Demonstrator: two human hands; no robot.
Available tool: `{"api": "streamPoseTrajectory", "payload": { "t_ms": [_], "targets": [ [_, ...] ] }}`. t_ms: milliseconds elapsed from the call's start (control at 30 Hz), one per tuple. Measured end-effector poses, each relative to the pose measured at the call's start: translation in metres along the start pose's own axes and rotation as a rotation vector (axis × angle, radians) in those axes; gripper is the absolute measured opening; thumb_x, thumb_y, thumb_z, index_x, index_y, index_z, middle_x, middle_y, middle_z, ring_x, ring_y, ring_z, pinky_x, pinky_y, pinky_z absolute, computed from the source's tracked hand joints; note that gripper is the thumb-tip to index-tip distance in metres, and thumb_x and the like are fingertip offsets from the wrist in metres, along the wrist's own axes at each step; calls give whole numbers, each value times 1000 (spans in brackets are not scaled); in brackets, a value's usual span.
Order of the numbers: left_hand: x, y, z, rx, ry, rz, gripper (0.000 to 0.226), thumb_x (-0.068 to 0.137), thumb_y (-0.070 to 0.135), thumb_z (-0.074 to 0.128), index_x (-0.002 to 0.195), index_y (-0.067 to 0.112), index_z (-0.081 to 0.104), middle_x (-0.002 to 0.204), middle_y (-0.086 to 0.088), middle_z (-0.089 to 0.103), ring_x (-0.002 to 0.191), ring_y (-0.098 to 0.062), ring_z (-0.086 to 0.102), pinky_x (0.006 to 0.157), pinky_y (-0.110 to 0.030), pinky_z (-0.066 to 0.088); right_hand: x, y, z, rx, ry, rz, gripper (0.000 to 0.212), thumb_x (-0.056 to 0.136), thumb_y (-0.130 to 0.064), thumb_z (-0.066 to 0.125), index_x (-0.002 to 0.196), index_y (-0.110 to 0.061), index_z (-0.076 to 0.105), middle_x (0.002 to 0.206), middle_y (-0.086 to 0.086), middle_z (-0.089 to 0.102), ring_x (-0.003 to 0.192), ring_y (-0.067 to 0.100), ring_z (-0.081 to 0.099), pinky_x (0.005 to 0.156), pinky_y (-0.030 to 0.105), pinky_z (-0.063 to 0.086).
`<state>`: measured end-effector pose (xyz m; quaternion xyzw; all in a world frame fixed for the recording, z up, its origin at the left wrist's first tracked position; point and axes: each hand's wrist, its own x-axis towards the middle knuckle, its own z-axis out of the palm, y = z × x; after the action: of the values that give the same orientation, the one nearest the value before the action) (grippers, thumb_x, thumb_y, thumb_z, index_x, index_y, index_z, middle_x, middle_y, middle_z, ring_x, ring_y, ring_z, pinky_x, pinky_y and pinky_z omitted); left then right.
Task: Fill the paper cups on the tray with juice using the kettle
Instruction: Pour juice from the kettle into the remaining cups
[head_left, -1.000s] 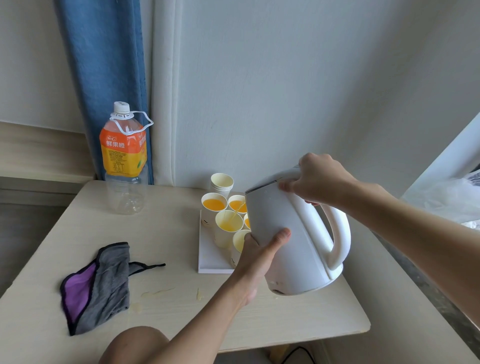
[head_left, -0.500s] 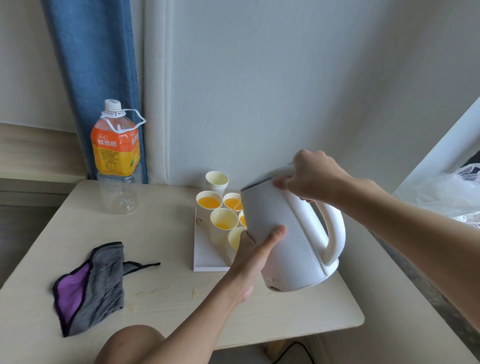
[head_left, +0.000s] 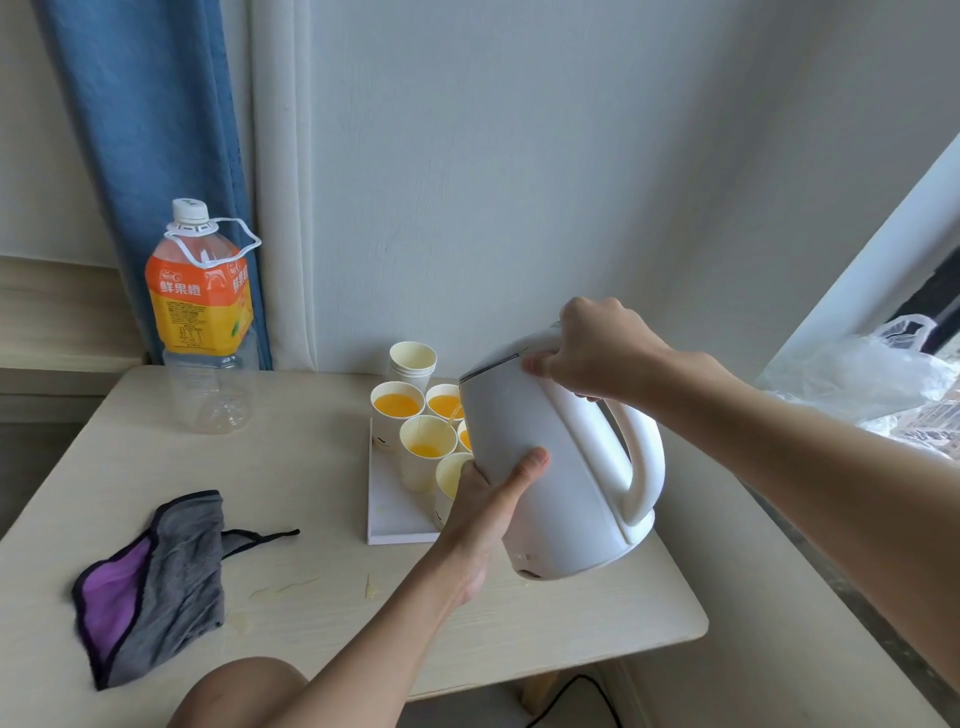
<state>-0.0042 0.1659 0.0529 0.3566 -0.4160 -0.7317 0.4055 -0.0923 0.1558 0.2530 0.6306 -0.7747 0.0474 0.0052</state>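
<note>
A white kettle (head_left: 561, 467) hangs tilted to the left over the white tray (head_left: 387, 512). My right hand (head_left: 597, 348) grips the top of its handle, thumb at the lid. My left hand (head_left: 488, 499) cups the kettle's lower side, thumb against the body. A thin stream of juice falls from the spout into the middle paper cup (head_left: 426, 449), which holds a little juice. Two cups behind, a left one (head_left: 396, 410) and a right one (head_left: 443, 402), hold orange juice. Another cup (head_left: 451, 480) stands nearest me, partly hidden by my left hand. The kettle hides a further cup.
A stack of empty paper cups (head_left: 413, 361) stands behind the tray. A big clear juice bottle (head_left: 205, 317), nearly empty, stands at the table's back left. A grey and purple cloth (head_left: 150, 582) lies front left, with small spills beside it. A plastic bag (head_left: 857, 374) lies at right.
The kettle has stayed tilted over the tray with both hands on it. The juice stream ran into the middle cup, stopped half a second ago, and runs again now.
</note>
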Motion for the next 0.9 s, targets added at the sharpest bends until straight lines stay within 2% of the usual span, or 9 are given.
{"api": "streamPoseTrajectory", "payload": {
  "t_ms": [467, 600, 900],
  "targets": [
    [-1, 1, 2, -2, -15, 12, 91, 55, 68, 83, 130, 20, 63, 118, 4, 78, 114, -16, 71, 108, -49, 52, 0, 1, 0, -4, -13, -5, 34, 89, -36, 66, 73, -12, 47, 64, 7, 58, 63, 27, 58, 54, 28, 44],
    [-2, 1, 2, -3, -20, 18, 90, 56, 68, 83, 130, 20, 63, 118, 4, 78, 115, -16, 71, 108, -48, 52, 0, 1, 1, -5, -12, -9, 33, 89, -35, 66, 73, -11, 49, 62, 7, 60, 59, 24, 58, 55, 28, 45],
    [-1, 0, 4, -20, -2, 2, 100, 51, 71, 84, 133, 18, 59, 119, 3, 77, 115, -16, 71, 108, -48, 52, 1, 0, 0, -21, -17, -16, 36, 90, -37, 66, 73, -13, 47, 63, 6, 60, 57, 22, 58, 54, 28, 44]
  ]
}}
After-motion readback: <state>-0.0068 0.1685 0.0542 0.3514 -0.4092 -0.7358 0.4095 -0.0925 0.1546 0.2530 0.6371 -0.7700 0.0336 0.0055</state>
